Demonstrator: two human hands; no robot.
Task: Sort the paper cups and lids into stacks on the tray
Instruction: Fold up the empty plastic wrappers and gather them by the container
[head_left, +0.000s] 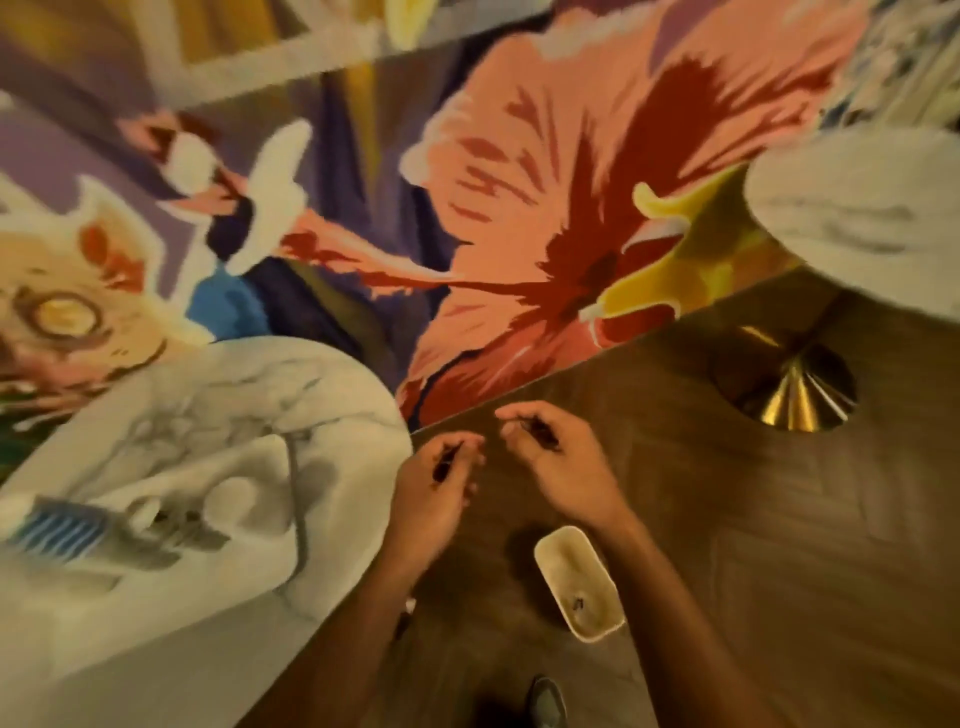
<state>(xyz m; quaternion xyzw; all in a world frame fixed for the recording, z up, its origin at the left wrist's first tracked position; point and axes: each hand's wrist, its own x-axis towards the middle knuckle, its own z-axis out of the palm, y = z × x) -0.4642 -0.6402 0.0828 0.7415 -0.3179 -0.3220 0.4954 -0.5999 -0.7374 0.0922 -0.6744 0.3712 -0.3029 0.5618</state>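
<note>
Hands: left hand (439, 480) and right hand (558, 460), lower centre, fingers curled; blur hides any grasp.
Lower left: marble table (171, 654).

- Your left hand (441, 473) and right hand (556, 457) hang over bare wood floor (753, 545), with open room to your right.
- The marble table (208, 649) edge lies just beside your left hand, and blurred items crowd its top.
- A cream oblong container (579, 582) lies between your forearms.
- A brass table base (789, 389) stands far right.
</note>
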